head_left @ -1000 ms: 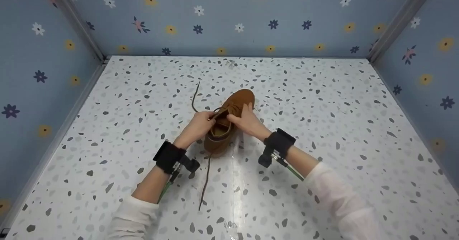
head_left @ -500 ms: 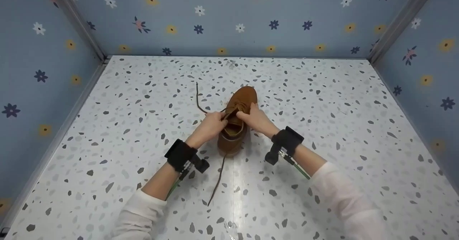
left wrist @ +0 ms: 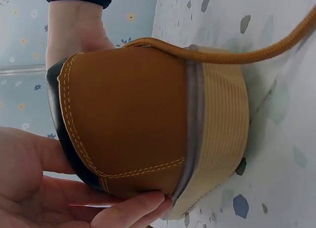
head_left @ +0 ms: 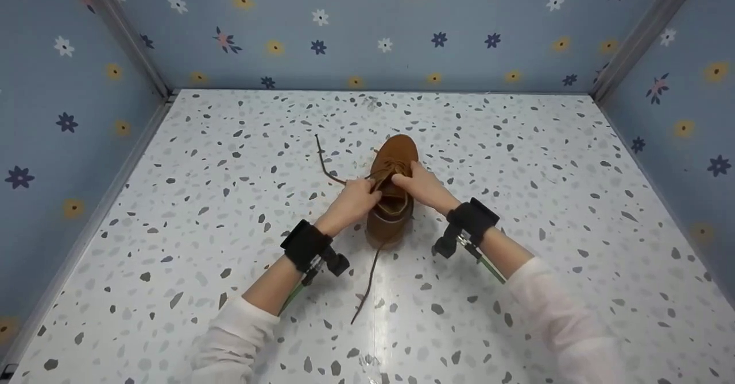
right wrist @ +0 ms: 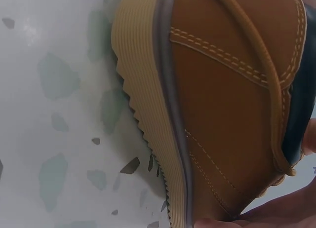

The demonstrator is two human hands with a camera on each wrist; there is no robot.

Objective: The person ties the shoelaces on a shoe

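A brown lace-up shoe (head_left: 400, 146) stands on the speckled surface, toe pointing away from me, between my two hands. My left hand (head_left: 350, 205) grips the left edge of its opening, and in the left wrist view its fingers (left wrist: 131, 208) lie along the shoe's side. On the opposite side my right hand (head_left: 428, 187) holds the other edge, thumb at the opening and fingers outside. One loose lace end (head_left: 322, 163) spreads out to the left. Another lace end (head_left: 367, 292) trails behind the heel; the right wrist view shows a lace (right wrist: 266, 65) running along the shoe's side.
Blue flower-patterned panels (head_left: 367, 22) enclose the speckled white surface (head_left: 517, 154) at the back, left and right. Each wrist wears a black strap (head_left: 307, 245) with a small camera and a green cable.
Both hands have shifted the shoe to the right and slightly away, turning its toe straighter ahead. The lace ends have moved along with it. The grip looks the same.
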